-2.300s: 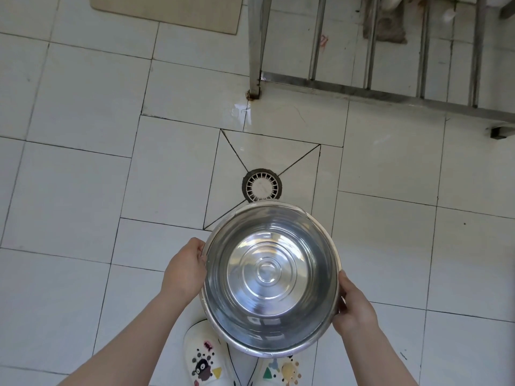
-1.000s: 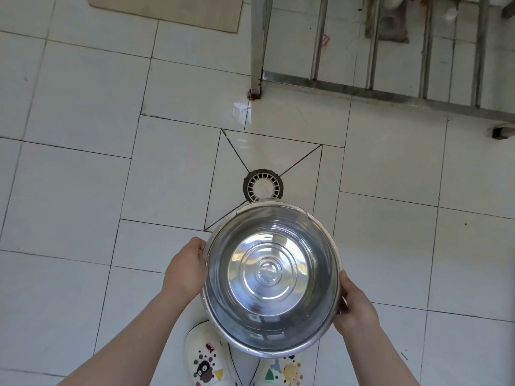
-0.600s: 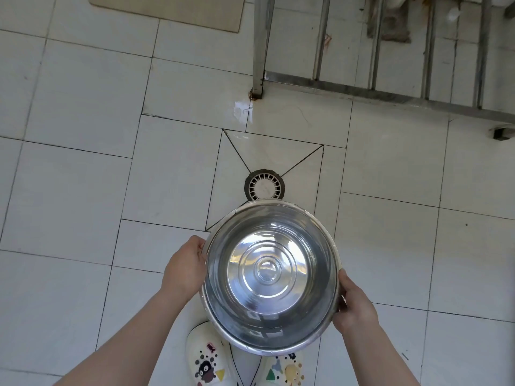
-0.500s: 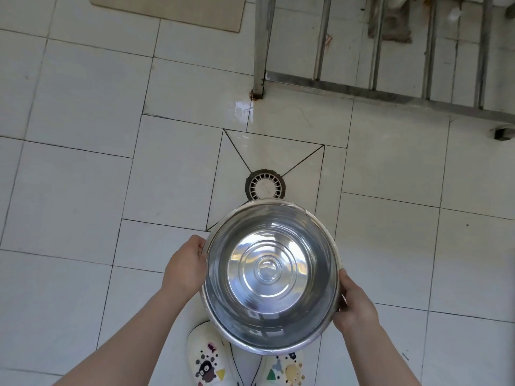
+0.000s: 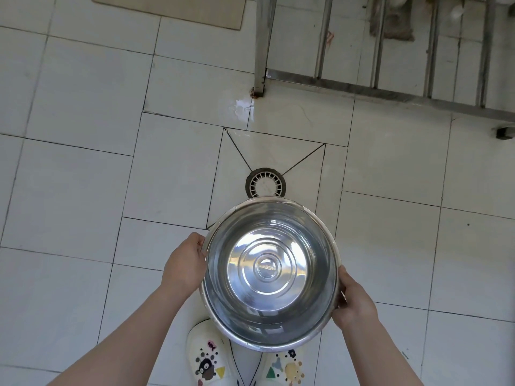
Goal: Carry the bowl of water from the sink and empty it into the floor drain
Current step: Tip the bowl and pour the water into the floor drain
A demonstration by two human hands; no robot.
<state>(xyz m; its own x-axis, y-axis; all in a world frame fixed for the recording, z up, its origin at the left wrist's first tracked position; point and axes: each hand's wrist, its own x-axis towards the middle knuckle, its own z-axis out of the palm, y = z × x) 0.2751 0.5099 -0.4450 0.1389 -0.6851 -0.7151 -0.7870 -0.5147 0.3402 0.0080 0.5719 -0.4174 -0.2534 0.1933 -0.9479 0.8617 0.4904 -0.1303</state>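
I hold a round steel bowl [image 5: 271, 274] with clear water in it, level, over the white tiled floor. My left hand [image 5: 185, 264] grips its left rim and my right hand [image 5: 352, 303] grips its right rim. The round floor drain [image 5: 266, 183], with a white slotted cover, lies on the floor just beyond the bowl's far edge, which hides the drain's near rim. The drain sits where dark diagonal tile cuts meet.
A metal stand leg [image 5: 263, 45] and its low crossbars [image 5: 390, 91] rise beyond the drain, with a wet patch [image 5: 242, 107] at the leg's foot. A beige mat [image 5: 170, 8] lies at top left. My two white decorated shoes [image 5: 207, 358] show under the bowl.
Almost nothing has changed. The bowl has stayed level in both hands, and the view has drifted very slightly.
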